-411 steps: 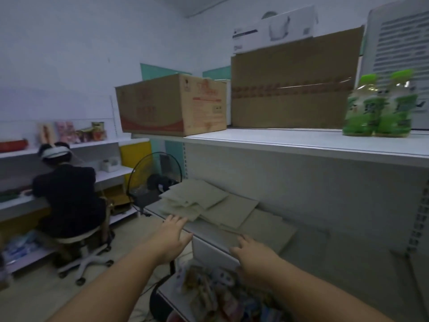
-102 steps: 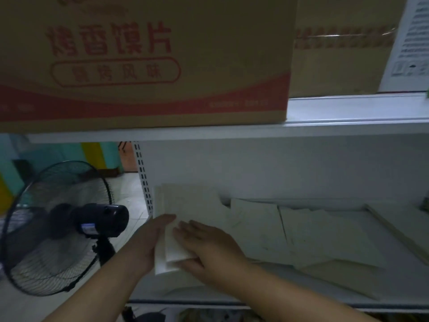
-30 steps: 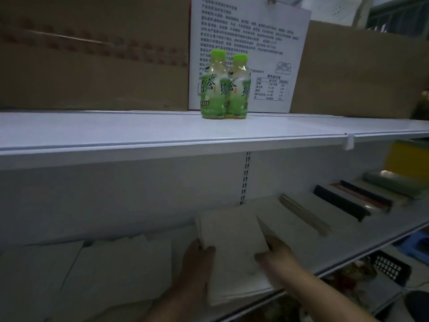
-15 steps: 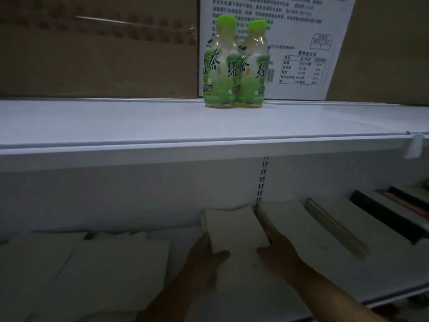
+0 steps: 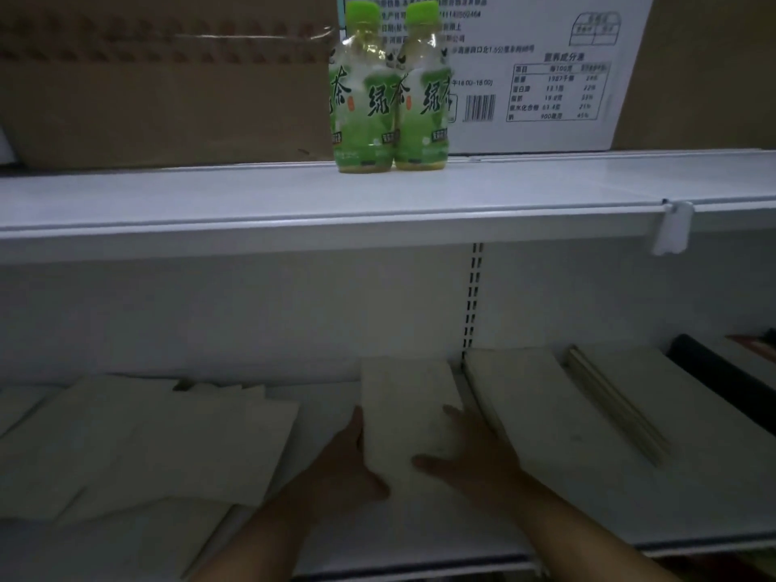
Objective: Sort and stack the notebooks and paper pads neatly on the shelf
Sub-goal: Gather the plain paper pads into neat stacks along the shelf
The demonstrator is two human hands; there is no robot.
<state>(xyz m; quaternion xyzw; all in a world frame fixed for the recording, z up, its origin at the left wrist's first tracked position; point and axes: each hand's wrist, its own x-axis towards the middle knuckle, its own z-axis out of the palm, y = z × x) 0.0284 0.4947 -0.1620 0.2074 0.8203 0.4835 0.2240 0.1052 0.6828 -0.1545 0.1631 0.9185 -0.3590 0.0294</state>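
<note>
Pale paper: a small pad stack (image 5: 409, 413) is held flat on the lower shelf (image 5: 709, 506), toward the back wall, just beside a squared stack (image 5: 541, 417) on its right. It's gripped from both sides: left hand (image 5: 348, 464) is curled round the left edge, right hand (image 5: 470, 459) round the right edge w/ thumb laid on top. Task is judged approx. half done. To the right, the squared stack & a second stack (image 5: 621, 409) are seen lined up, w/ dark notebooks (image 5: 714, 371) beyond. To the left, loose pads (image 5: 147, 438) are fanned & overlapping, not yet sorted. Containers: upper shelf (image 5: 252, 195) is loaded w/ two green tea bottles (image 5: 365, 102) standing upright & touching, a taped cardboard box (image 5: 168, 94) (closed, contents not seen) & a white printed carton (image 5: 546, 56) behind the bottles
</note>
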